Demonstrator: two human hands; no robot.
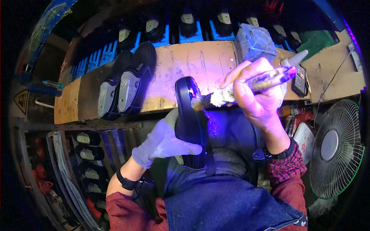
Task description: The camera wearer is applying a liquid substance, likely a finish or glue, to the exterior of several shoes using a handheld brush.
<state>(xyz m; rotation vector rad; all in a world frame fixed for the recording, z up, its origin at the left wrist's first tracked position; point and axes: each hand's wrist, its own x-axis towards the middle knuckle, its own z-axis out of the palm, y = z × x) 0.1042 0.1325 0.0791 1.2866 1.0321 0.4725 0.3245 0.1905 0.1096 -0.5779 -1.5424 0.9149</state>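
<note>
A black shoe [185,104] stands on end in front of me, and my left hand [162,142], in a pale work glove, is wrapped round its lower part. My bare right hand [259,94] grips a brush [219,97] with a thick stained handle and a white wrapping near the bristles. The dark bristle tip meets the side of the shoe near its upper end, under bright violet light. A dark blue apron [231,200] covers my lap below the shoe. Two more black shoes [142,63] with grey inserts lie side by side on the cardboard-covered bench [181,57], to the left.
Along the bench's back, several black shoes sit on blue holders [190,37]. A clouded plastic box [255,41], a grey cone [297,58] and a phone-like device [299,82] are at the right. A caged fan [329,144] stands right; shelves hold shoes [91,153] lower left.
</note>
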